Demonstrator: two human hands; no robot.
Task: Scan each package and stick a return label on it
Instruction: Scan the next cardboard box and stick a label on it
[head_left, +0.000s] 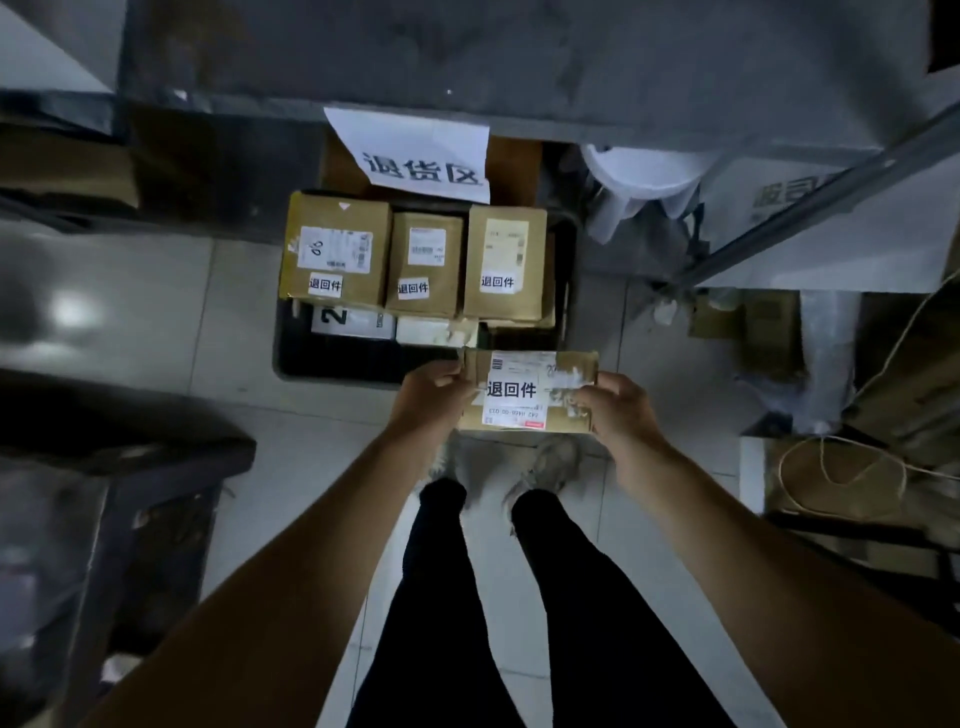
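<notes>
Down by the floor, both hands hold one flat brown cardboard package (527, 391) level above the pale tiled floor (156, 322), just in front of a black plastic crate (332, 364). The left hand (434, 397) grips the package's left end, fingers curled over its top edge; the right hand (615, 408) grips the right end, with its fingers bent onto the torn white tape there. On the package's upper face sits a white return label printed with three bold black characters (511, 389), laid over a white shipping label with a red strip at its lower edge. Inside the crate three brown cardboard boxes stand side by side: a large one on the left (336, 249), a narrower one in the middle (426, 264) and a tall one on the right (506, 260). Each carries a shipping label and, lower down, a small white return label with the same characters. Beneath them show the edges of white parcels (395, 327). Above the crate a white paper sign with large dark characters (421, 156) hangs from the edge of a grey shelf (467, 62). The person's black trouser legs and pale shoes (553, 462) stand right below the held package. A coil of thin cord (841, 473) lies on cardboard at the right.
</notes>
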